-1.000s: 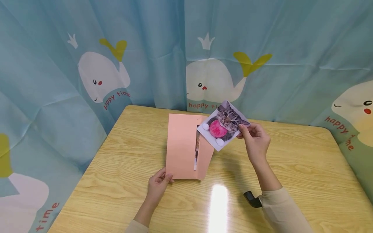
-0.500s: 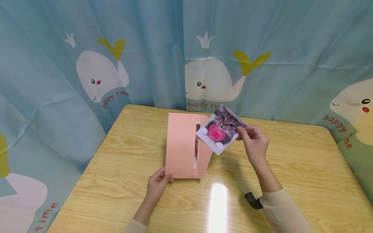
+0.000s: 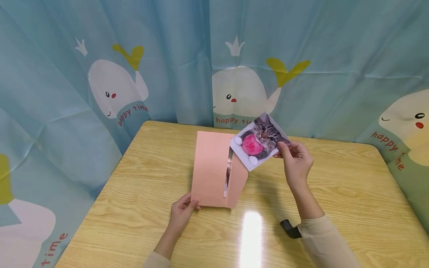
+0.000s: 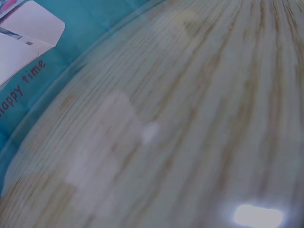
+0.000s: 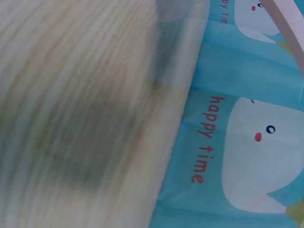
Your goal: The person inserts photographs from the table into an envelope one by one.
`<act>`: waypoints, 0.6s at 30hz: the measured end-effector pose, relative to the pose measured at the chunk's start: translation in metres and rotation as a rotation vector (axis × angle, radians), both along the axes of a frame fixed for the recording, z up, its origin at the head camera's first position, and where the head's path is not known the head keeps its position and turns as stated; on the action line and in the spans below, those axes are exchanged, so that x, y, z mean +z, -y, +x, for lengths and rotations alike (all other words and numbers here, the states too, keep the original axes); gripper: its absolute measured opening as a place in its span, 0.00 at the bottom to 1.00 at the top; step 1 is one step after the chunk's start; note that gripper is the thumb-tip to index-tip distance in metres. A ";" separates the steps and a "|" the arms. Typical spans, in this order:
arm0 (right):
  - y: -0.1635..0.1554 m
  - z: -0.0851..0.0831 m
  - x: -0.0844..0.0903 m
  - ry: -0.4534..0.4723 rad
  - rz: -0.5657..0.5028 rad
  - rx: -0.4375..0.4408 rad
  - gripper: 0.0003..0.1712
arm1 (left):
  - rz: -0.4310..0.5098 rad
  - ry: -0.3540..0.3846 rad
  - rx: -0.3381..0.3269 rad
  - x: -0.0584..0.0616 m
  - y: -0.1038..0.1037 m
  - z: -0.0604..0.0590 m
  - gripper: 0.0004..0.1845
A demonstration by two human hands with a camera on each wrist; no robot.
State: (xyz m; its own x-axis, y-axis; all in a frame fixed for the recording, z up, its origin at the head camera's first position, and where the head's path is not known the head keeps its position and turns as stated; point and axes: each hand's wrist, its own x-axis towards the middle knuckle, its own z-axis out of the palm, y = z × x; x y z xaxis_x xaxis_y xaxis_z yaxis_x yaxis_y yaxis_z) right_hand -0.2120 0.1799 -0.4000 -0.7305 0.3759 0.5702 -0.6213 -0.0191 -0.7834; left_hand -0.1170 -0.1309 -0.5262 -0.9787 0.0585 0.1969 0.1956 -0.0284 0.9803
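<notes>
A pink envelope [image 3: 211,167] stands tilted up from the wooden table [image 3: 134,193], with a slit along its right side where another picture shows inside. My left hand [image 3: 182,212] pinches its lower left corner. My right hand [image 3: 295,158] pinches the right corner of a cat photo [image 3: 259,142], a tabby holding a pink ball. The photo hangs in the air just above and right of the envelope's slit, its lower left corner over the envelope's flap. Neither wrist view shows a hand, only blurred tabletop and curtain.
A blue curtain [image 3: 167,59] printed with white whales and "happy time" closes in the table at the back and both sides. A bright glare patch [image 3: 250,230] lies on the wood near the front. A black wrist strap [image 3: 289,227] shows on my right sleeve.
The cat photo dipped left toward the envelope's slit, then rose slightly up and right. The envelope tilted a little; my left hand kept its hold.
</notes>
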 end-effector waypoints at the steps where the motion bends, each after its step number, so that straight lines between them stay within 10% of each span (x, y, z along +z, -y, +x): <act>1: 0.000 -0.001 -0.002 0.003 -0.047 0.032 0.09 | 0.001 0.005 -0.002 0.000 0.000 0.000 0.15; 7: 0.000 -0.004 -0.016 0.081 -0.218 0.152 0.09 | -0.002 0.024 -0.027 -0.001 0.001 0.001 0.16; 18: 0.008 -0.003 -0.018 0.055 -0.179 0.247 0.07 | -0.008 0.051 0.005 0.000 0.000 0.000 0.15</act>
State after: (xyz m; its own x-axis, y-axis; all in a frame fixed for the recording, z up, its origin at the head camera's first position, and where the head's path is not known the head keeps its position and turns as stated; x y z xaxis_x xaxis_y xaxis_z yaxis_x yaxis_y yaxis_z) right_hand -0.2154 0.1715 -0.4175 -0.8401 0.2738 0.4682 -0.5375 -0.3049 -0.7862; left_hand -0.1168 -0.1311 -0.5258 -0.9877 0.0552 0.1466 0.1457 -0.0199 0.9891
